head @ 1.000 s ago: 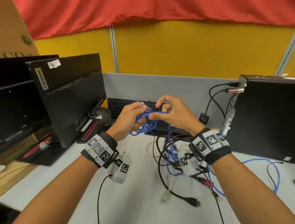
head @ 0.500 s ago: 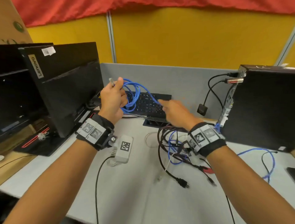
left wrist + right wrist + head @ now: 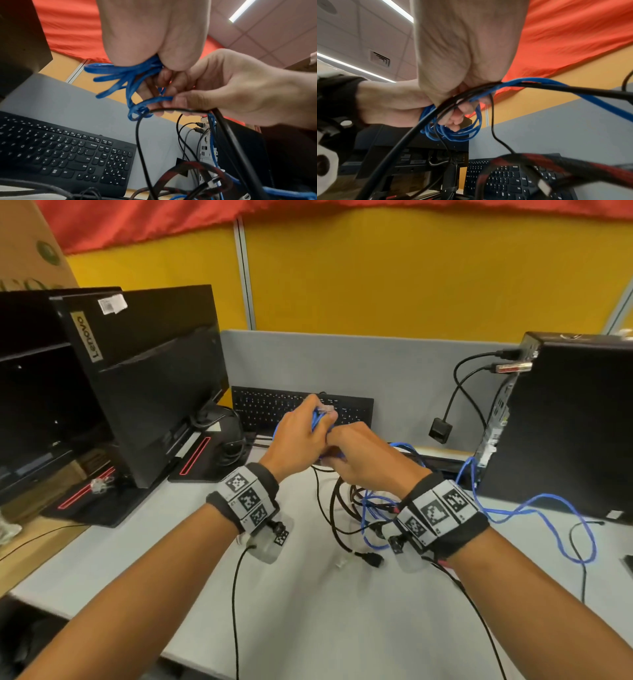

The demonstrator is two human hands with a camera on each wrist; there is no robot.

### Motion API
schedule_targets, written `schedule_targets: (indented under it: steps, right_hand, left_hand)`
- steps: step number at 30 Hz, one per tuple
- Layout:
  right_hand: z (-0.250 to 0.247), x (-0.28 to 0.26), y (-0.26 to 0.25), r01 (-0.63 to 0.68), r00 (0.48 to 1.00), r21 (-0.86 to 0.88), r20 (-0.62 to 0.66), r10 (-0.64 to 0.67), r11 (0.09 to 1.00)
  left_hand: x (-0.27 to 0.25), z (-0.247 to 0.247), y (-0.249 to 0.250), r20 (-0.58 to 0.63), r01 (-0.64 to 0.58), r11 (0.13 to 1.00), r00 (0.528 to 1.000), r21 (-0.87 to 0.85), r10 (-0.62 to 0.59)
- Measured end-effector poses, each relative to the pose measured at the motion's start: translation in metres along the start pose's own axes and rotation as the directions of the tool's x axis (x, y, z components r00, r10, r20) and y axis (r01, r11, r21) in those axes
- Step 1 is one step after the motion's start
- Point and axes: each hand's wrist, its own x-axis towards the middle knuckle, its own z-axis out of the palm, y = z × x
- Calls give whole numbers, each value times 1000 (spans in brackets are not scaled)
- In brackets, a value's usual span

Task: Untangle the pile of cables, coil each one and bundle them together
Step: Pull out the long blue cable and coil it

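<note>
While several small loops of the thin blue network cable already sit gathered in the left hand, which is curled tight round them above the grey desk, its clear plug end pokes up past the knuckles. Touching that hand from the right, the right hand pinches the next stretch of the same blue cable between thumb and fingertips, and the right wrist view shows black leads caught in that fist as well. Below the hands lies the remaining tangle of black, blue and red-and-black braided cables; more blue cable runs off along the desk toward the black desktop computer at the right. Beyond the hands stands a black keyboard, with a black monitor at the left.

The step in hand looks like laying another turn onto the coil. The chief risk is that a black lead crossing the blue strand gets wound into the coil, knotting the two together. A hard pull could also drag the whole tangle across the desk, or tug at leads plugged into the computer. Loosening the left grip to take a new turn could let the loops spring open.
</note>
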Motion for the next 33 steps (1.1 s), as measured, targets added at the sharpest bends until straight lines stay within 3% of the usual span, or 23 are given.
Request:
schedule_targets:
  steps: [5,9,12,16,21,26,29,33]
  right_hand:
    - [-1,-9,10,-16,984,96,-175,33,995]
    - [1,-12,15,-53,986,9,-155,54,999]
    - [-5,-21,40,-179,981,-119,-102,168,977]
    - [-12,-45,85,-422,907,-198,-91,412,885]
    - [-36,-41,113,-534,845,-300,-176,505,790]
    - [-62,-55,134,-640,768,-255,-212,604,724]
    - [-63,-58,131,-627,779,-228,-168,604,745]
    - [-61,-41,95,-455,890,-71,-59,451,888]
  left_hand:
    - [8,-4,7,123,-36,998,992,46,30]
    - [15,-1,8,129,-51,997,991,58,44]
    - [23,-8,0,37,-32,998,999,50,30]
    - [39,-39,-23,-108,95,994,989,-61,-101]
    - [45,-44,-27,-15,159,984,987,-80,-160]
    - [52,-61,-27,1,167,984,986,-60,-167]
    - [51,-56,-20,54,174,981,984,-80,-170]
    - [52,-28,3,91,115,985,990,-130,-103]
